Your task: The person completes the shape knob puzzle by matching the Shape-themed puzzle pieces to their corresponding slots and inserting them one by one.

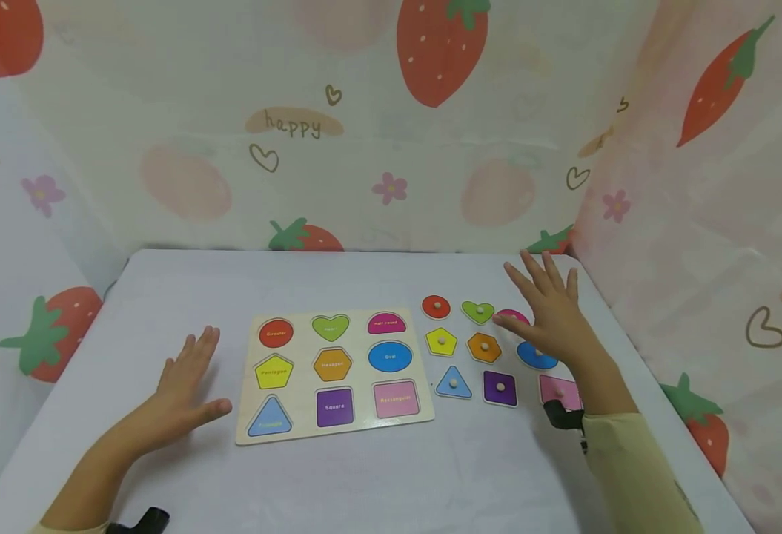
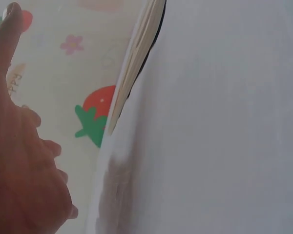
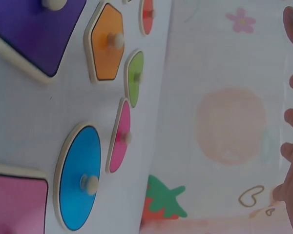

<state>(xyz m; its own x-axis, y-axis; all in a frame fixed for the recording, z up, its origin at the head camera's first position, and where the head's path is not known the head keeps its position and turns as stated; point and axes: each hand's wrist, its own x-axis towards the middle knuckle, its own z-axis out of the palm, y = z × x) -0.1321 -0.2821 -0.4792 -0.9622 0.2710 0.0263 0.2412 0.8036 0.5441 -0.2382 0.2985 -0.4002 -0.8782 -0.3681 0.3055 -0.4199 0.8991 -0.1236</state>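
Note:
A wooden shape puzzle board point(image 1: 300, 404) lies flat in the middle of the table, printed with coloured, labelled shapes. To its right sit the loose knobbed pieces: a red circle point(image 1: 436, 307), green heart point(image 1: 477, 312), yellow pentagon point(image 1: 441, 342), orange hexagon point(image 3: 105, 43), blue triangle point(image 1: 454, 384), purple square point(image 1: 500, 389), blue oval point(image 3: 78, 178), pink rectangle point(image 1: 560, 391) and magenta half round point(image 3: 119, 139). Left of the board, my left hand point(image 1: 180, 389) is held with fingers extended and nothing in it. My right hand point(image 1: 551, 315) hovers spread over the right-hand pieces, partly hiding the half round.
A white cloth covers the table point(image 1: 337, 482). Behind it and at both sides hang strawberry-patterned curtains point(image 1: 364, 141). A black wrist mount point(image 1: 140, 523) sits by the left sleeve, another point(image 1: 562, 415) by the right sleeve point(image 1: 637, 475).

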